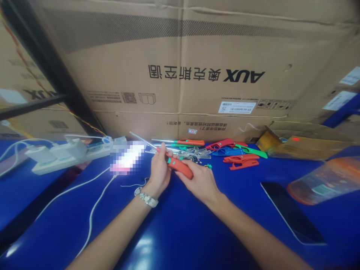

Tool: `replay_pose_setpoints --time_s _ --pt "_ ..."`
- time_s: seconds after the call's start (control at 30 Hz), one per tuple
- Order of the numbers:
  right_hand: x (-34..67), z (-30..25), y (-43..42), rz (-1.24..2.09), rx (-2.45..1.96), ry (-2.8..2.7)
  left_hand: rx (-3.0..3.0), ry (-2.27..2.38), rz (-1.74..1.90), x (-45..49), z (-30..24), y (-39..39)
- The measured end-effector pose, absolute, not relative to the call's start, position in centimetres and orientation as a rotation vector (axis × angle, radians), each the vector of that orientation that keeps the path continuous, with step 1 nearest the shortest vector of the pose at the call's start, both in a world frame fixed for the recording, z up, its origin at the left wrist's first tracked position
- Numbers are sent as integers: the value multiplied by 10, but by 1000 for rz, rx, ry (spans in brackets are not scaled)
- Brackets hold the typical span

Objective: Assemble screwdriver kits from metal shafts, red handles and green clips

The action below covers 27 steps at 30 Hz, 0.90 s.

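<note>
Both my hands hold one red-orange stick lighter (181, 168) over the blue table (174, 232). My left hand (159, 170), with a watch at its wrist, is closed round the front of the handle, where the metal tube (140, 139) points up and left. My right hand (201, 182) grips the rear of the handle. Just behind the hands lie metal tubes and small wired parts (194, 153), and a whole orange stick lighter (191, 142). To their right are loose handle shells: red (221, 144), blue (227, 151), green (253, 150) and orange (242, 162).
At left, a white power strip (56, 161) has plugs and cables. A lit, blurred-out phone-like screen (128, 157) lies beside it with a white cable. A dark phone (292, 213) and a clear plastic jar (323, 183) are at right. A large cardboard box (180, 48) stands behind.
</note>
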State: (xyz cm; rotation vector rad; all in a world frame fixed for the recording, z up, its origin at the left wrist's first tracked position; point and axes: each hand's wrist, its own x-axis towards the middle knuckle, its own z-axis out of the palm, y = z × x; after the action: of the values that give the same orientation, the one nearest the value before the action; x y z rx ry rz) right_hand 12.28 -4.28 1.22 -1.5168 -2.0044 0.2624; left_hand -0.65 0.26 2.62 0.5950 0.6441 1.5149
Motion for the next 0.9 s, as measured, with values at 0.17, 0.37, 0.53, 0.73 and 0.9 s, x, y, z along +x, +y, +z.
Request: replay_pose_setpoints --time_s 0.17,0.37,0.53,0.73,0.9 --pt "123 8 -40 267 -1428 -2050 571 689 1563 -10 25 0" --pt "122 7 -40 294 -1444 -2050 556 641 1548 -12 32 -2" --pt "120 11 -44 381 -1598 -2102 614 558 1523 -12 32 -4" --pt "122 14 -41 1241 -1251 -1779 797 543 1439 -10 29 -8" --pt "123 11 -39 1421 -1113 -1657 916 633 1369 -16 30 -10"
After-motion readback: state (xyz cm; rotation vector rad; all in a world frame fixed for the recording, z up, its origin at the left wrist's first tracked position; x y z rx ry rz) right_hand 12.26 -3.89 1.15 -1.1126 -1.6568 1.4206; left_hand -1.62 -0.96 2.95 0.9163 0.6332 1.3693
